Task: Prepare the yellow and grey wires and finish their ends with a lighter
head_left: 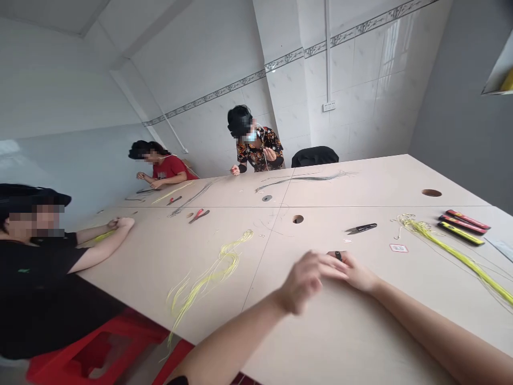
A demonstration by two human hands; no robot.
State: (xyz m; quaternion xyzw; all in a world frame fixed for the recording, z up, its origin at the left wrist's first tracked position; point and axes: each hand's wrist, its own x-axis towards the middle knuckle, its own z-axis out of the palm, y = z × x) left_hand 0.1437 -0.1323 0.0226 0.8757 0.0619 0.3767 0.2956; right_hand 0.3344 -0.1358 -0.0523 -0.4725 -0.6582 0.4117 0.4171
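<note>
My left hand (302,280) is raised over the table, its loosely bent fingers smeared by motion and overlapping the fingertips of my right hand. My right hand (356,271) rests low over the tabletop with its fingers drawn together, pointing left and partly hidden. A black band (339,256) circles one of its fingers. Anything between the fingers is too small to make out. Beyond the hands lie black thread snips (362,229) and a small red-edged label (398,248). To the right is a bundle of yellow-green lines (457,251) with small hooks at its end.
Three black-cased items (467,222) lie at right. Another line bundle (208,280) spreads left; red-handled pliers (198,215) lie beyond. The table (248,363) has round holes, one a cable hole (297,219). Three people sit around it. A red stool (100,353) stands at lower left.
</note>
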